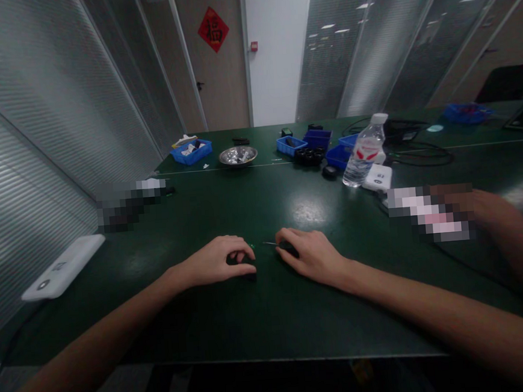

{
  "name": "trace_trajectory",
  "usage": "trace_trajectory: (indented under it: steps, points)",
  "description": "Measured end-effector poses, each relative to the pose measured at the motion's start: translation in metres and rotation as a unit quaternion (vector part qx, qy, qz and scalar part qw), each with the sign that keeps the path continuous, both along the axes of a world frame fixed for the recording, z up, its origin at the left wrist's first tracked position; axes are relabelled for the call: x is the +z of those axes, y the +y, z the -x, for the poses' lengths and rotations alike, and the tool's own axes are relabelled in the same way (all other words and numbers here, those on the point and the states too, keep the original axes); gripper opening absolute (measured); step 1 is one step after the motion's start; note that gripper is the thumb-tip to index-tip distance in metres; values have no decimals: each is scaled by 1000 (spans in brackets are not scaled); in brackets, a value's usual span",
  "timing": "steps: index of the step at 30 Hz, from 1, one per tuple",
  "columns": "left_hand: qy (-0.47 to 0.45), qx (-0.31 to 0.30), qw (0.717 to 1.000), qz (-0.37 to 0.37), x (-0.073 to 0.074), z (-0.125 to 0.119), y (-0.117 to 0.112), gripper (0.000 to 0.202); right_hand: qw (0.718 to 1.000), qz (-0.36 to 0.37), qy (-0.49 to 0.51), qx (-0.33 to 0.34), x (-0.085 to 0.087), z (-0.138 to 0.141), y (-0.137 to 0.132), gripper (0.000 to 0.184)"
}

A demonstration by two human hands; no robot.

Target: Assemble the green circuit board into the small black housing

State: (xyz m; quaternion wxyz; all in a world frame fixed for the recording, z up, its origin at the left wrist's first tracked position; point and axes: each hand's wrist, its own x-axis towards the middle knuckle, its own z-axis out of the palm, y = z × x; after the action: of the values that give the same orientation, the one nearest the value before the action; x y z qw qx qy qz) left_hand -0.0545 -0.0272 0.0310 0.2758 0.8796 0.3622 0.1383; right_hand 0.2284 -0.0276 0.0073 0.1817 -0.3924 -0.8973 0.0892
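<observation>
My right hand (314, 253) rests on the green table with its fingers wrapped round a small screwdriver (288, 248). Its dark handle is mostly covered by the fingers, and the thin metal shaft points left toward my other hand. My left hand (221, 259) is curled on the tabletop, thumb and fingertips bent toward each other. Around those fingertips a tiny green spot and a dark shape show, too small and dim to name. A short gap separates the screwdriver tip from the left fingers.
A water bottle (366, 150) stands at the right, beside a white device (378, 178). Another person's hand (493, 208) holds a pixelated object there. Farther back are a metal bowl (238, 157), a blue basket (192, 152) and blue bins (291, 146). A white device (63, 267) lies left.
</observation>
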Motion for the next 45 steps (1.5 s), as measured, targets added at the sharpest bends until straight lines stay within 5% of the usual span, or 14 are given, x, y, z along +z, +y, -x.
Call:
trace_trajectory:
  steps: [6, 18, 24, 30, 35, 41, 45]
  points:
    - [-13, -35, 999, 23, 0, 5, 3, 24, 1000, 6, 3, 0, 1, 0, 0, 16]
    - [-71, 73, 994, -36, -14, 7, 12, 26, 1000, 21, 5, 3, 2, 1, 0, 15]
    - [-16, 42, 995, -88, -26, 10, 23, 29, 1000, 11, 5, 1, 3, 2, 1, 17]
    - [-18, 27, 995, -98, -23, 6, 20, 24, 1000, 11, 4, 1, 3, 2, 0, 16]
    - [-54, 44, 996, -64, -20, 5, 18, 18, 1000, 13, 1, 1, 1, 1, 1, 15]
    - [-107, 148, 983, -4, -16, 9, 16, 26, 1000, 14, 0, 3, 0, 1, 2, 15]
    - [-182, 142, 972, 52, -16, 7, 14, 22, 1000, 15, -3, -3, 1, 1, 1, 15]
